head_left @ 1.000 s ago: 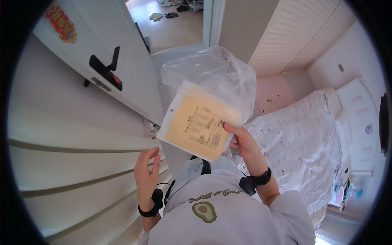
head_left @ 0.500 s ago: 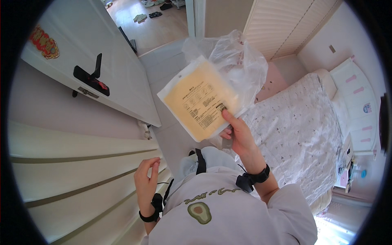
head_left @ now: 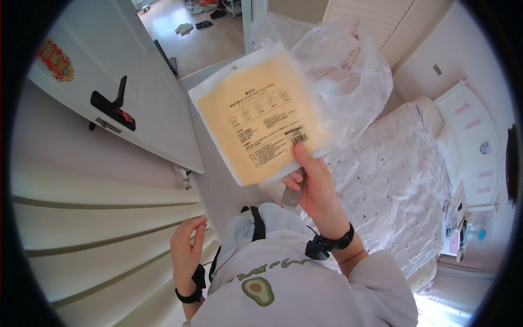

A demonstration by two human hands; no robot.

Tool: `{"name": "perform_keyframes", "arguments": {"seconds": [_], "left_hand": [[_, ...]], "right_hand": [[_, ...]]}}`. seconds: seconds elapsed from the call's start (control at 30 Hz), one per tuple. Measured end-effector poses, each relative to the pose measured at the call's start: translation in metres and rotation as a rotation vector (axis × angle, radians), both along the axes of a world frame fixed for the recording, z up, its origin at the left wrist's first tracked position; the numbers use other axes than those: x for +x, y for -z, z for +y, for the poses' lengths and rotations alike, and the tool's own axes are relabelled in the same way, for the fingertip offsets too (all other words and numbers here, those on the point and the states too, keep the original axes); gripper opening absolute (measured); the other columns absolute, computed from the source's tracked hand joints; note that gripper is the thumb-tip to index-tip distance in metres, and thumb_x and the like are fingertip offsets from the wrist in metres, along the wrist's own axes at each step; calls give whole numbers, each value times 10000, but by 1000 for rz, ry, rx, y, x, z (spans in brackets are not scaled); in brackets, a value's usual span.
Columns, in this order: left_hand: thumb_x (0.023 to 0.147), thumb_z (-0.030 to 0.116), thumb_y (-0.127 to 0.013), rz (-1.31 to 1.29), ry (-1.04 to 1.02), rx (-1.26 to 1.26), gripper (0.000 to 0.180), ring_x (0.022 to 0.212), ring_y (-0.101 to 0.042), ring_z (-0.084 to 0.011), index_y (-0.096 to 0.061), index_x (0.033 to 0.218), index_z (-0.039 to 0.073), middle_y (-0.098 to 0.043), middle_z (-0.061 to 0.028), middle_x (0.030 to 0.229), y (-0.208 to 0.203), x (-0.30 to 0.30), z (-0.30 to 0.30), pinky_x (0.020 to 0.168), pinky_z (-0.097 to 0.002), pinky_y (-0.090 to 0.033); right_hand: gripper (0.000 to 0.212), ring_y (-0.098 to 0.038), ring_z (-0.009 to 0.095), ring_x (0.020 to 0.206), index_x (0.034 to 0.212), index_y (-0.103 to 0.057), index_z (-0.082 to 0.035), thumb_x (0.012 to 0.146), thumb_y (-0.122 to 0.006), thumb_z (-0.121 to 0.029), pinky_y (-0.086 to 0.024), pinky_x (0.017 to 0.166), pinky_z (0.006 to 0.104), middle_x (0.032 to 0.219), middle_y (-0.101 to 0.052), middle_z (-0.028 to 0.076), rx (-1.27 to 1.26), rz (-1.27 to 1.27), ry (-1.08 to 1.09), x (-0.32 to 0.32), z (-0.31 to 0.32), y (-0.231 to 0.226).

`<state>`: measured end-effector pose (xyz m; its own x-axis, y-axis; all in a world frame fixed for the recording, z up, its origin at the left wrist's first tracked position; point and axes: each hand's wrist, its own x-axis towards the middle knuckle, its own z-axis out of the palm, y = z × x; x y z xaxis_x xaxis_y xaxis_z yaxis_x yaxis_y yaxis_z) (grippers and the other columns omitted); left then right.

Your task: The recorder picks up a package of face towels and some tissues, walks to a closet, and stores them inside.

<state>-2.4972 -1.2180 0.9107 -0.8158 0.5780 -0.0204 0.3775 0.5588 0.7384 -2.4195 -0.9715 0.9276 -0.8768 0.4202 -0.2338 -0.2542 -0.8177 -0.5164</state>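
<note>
A flat yellow packaged face towel (head_left: pixel 272 117), in a pouch with pale see-through edges and dark print, is held up in front of me. My right hand (head_left: pixel 316 188) grips its lower right corner, thumb on the printed face and the other fingers mostly hidden behind. A small grey tag-like piece (head_left: pixel 292 197) shows below those fingers. Behind and to the right of the pouch hangs a crumpled clear plastic bag (head_left: pixel 357 71); what holds it is hidden. My left hand (head_left: pixel 186 245) hangs at my left side, fingers loosely bent, thumb apart, holding nothing.
A white door (head_left: pixel 125 60) with a black handle (head_left: pixel 117 103) stands open on the left, above a cream ridged surface (head_left: pixel 98 223). To the right is a bed (head_left: pixel 392 180) with a pale patterned cover and white headboard (head_left: pixel 474 147). Shoes (head_left: pixel 184 28) lie beyond the doorway.
The towel pouch appears larger and turned more squarely toward me. The plastic bag has shifted up and right in view. My left hand sits slightly lower and farther left.
</note>
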Motion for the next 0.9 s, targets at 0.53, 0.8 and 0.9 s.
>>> {"name": "perform_keyframes", "arguments": {"seconds": [0.53,0.8,0.9], "left_hand": [[798,51,-491,-1,-23,-39,122,717,-573,-183,-573,871,-5,-589,-103,791,16,17,-9,641,-256,-432],[838,93,-458,124,-309,-59,146,666,-547,-145,-546,907,-3,-562,-83,770,21,-26,-73,633,-251,-430],[855,115,-439,409,-586,-87,167,596,-520,-122,-536,923,-5,-542,-71,733,31,-41,-122,558,-235,-429]], "right_hand": [[186,-342,38,556,998,-422,-85,850,-496,-172,-305,457,192,712,-418,-37,18,65,96,25,12,3],[224,-344,48,567,1028,-397,-80,850,-496,-174,-306,467,199,731,-417,-25,41,72,132,23,7,3],[229,-343,52,566,1036,-388,-78,852,-490,-170,-303,466,203,731,-414,-22,55,88,133,22,5,5]]}}
